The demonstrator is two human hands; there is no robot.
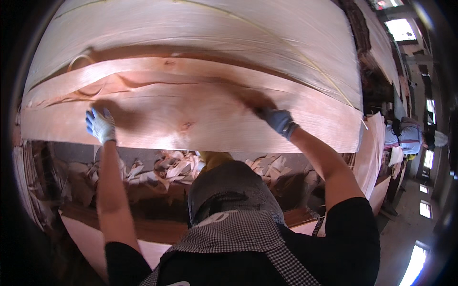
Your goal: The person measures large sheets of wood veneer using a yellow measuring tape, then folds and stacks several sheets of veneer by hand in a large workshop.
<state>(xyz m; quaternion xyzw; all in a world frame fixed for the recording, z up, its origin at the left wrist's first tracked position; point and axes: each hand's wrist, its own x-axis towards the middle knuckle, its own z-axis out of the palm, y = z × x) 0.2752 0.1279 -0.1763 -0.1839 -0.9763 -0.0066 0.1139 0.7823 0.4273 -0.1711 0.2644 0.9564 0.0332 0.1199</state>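
Observation:
A wide sheet of pale wood veneer [200,109] lies across the stack in front of me, with a knot and a split strip [167,64] curling up along its far side. On the left part of the sheet rests my left hand [101,126], in a white and blue glove, its fingers spread and holding nothing. My right hand [280,122], in a blue glove, is closed above the right part of the sheet. Something dark shows at its fingers, too blurred and shadowed to name. A thin yellow strip [305,64] runs across the pile beyond.
Veneer scraps [176,167] litter the floor around my legs. Another pale loop of thin strip [80,58] stands up at the far left. More stacked veneer [369,152] lies to the right, where another person [405,136] stands bent over. Windows line the far right wall.

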